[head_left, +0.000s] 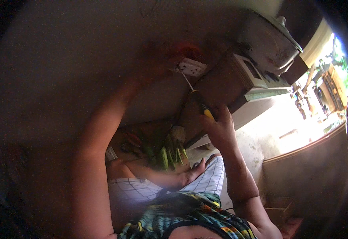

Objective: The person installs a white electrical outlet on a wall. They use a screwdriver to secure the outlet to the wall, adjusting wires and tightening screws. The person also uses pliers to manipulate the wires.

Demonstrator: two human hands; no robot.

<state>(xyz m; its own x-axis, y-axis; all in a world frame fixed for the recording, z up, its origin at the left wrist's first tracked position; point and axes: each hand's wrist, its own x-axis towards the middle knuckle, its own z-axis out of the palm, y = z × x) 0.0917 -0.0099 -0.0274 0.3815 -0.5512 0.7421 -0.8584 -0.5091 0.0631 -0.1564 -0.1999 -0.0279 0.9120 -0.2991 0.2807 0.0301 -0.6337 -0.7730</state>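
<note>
In my right hand (220,124) is a screwdriver (199,99) with a black and yellow handle and a thin, pale shaft. My fingers are wrapped round the handle. The shaft points up and to the left, and its tip meets the left part of a white electrical socket plate (193,67) on the dark wall. My left arm reaches up to the plate's left side, where my left hand (158,63) is near or against its edge. Deep shadow hides that hand's fingers. A dim reddish patch (190,51) shows just above the plate.
Right of the plate stands a brown cabinet (221,81) with a pale framed box (253,71) and a large grey lidded container (271,40) on it. Below lies a bundle of green stalks (172,155) near my bare foot (193,173). Bright daylight comes in at the right.
</note>
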